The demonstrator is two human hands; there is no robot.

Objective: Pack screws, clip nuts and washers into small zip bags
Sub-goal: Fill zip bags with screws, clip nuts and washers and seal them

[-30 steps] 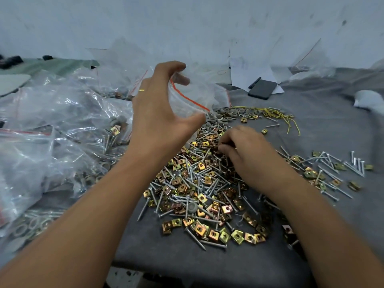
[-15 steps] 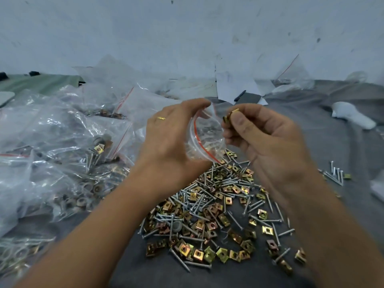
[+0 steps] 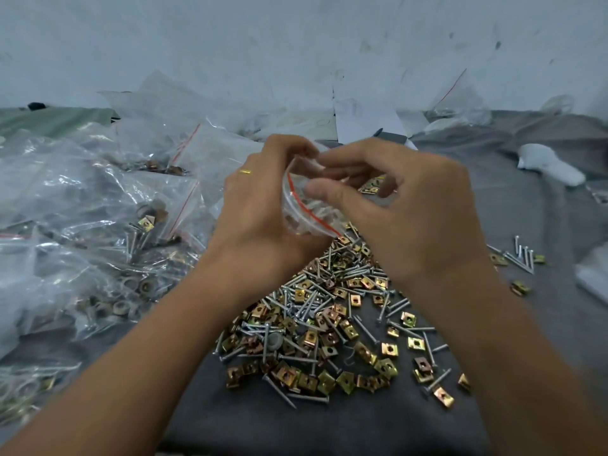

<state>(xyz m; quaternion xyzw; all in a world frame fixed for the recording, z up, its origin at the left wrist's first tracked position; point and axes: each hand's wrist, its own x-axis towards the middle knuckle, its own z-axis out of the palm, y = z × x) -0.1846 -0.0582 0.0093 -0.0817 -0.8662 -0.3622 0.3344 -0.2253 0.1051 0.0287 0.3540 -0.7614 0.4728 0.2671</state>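
A small clear zip bag point(image 3: 304, 209) with a red seal line is raised above the pile, its mouth turned toward me. My left hand point(image 3: 260, 205) grips it from the left, with the thumb below and the fingers over the top. My right hand point(image 3: 404, 205) is curled at the bag's mouth, its thumb across the near rim and its fingertips at the far rim. Whether it still holds a clip nut is hidden. Grey pieces show inside the bag. Beneath lies a heap of gold clip nuts point(image 3: 332, 337) mixed with silver screws point(image 3: 309, 302).
Filled and empty plastic bags point(image 3: 98, 225) cover the left side of the grey cloth point(image 3: 329, 426). A few screws point(image 3: 521, 255) and stray clip nuts lie at the right. White paper and a dark phone point(image 3: 391, 138) sit at the back by the wall.
My right hand lifted clip nuts from the pile and has moved to the bag's mouth. My left hand brought the bag lower and closer. My view tilted down.
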